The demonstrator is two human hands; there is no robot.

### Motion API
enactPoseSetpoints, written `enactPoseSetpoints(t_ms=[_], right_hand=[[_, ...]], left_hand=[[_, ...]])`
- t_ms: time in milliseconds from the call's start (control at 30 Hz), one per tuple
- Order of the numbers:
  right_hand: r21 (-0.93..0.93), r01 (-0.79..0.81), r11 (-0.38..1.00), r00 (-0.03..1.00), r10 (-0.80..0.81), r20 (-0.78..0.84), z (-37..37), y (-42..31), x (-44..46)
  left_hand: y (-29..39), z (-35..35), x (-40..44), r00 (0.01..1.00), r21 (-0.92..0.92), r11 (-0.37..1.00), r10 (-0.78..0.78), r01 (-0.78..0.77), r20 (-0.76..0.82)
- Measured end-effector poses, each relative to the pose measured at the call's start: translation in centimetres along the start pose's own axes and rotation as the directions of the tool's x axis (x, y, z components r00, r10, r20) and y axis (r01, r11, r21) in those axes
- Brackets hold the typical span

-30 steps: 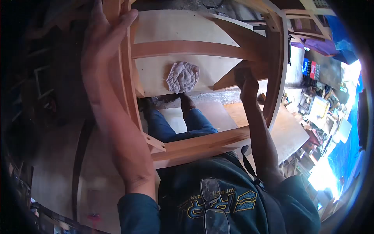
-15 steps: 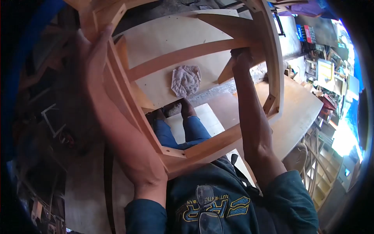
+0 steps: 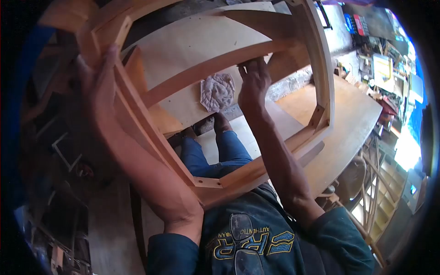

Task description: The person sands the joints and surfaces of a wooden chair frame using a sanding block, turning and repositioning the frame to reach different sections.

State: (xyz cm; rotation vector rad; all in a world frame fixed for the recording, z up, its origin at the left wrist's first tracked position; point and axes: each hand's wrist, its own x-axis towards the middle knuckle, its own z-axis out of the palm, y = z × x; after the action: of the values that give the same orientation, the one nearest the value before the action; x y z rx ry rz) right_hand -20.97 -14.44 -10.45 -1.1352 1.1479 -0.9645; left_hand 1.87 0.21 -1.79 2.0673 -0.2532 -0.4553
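Note:
A large pale-wood frame, possibly part of a chair (image 3: 158, 146), is tilted across my lap and against my chest. At its upper left corner my left hand (image 3: 98, 75) is closed around the side rail, its thumb along the inner edge. A curved crosspiece (image 3: 197, 68) spans the frame. My right hand (image 3: 255, 80) reaches through the opening to this crosspiece, fingers bent against its lower edge and the fingertips hidden. Flat tapered wood pieces (image 3: 261, 25) join the frame on the far side.
A crumpled whitish cloth (image 3: 217, 93) lies on a pale board (image 3: 183, 43) beyond the frame. Another broad wooden panel (image 3: 350, 107) is at my right. Slatted wooden pieces (image 3: 382, 183) and clutter stand farther right. Eyeglasses (image 3: 247, 263) hang at my shirt front.
My right hand has moved left along the crosspiece, away from the right-hand wood piece. The frame has shifted slightly left in view with my left hand still on it.

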Motion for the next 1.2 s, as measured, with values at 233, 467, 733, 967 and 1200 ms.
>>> enactPoseSetpoints(t_ms=[233,467,733,967,1200], right_hand=[[0.205,0.048,0.978,0.983,-0.010,-0.181,-1.1,1.9,5.6],[-0.023,0.229,0.973,0.943,-0.228,-0.241,-1.6,2.5,5.2],[0.138,0.202,0.970,0.900,-0.128,-0.416,-0.7,3.6,7.2],[-0.185,0.194,0.964,0.881,-0.254,-0.400,-1.9,6.2,7.5],[0.090,0.203,0.975,0.913,-0.155,-0.377,-1.5,6.0,8.3]], left_hand=[[0.4,0.0,-0.1,0.998,0.191,0.981,0.035,-0.024,-0.051],[0.1,-0.2,0.5,0.995,0.245,0.966,0.096,-0.087,-0.026],[0.0,-0.2,0.7,0.998,0.199,0.979,0.058,-0.051,-0.032],[2.8,0.8,-0.4,0.998,0.148,0.988,-0.035,0.041,-0.044],[0.2,-0.1,0.7,0.996,0.203,0.976,0.084,-0.076,-0.028]])
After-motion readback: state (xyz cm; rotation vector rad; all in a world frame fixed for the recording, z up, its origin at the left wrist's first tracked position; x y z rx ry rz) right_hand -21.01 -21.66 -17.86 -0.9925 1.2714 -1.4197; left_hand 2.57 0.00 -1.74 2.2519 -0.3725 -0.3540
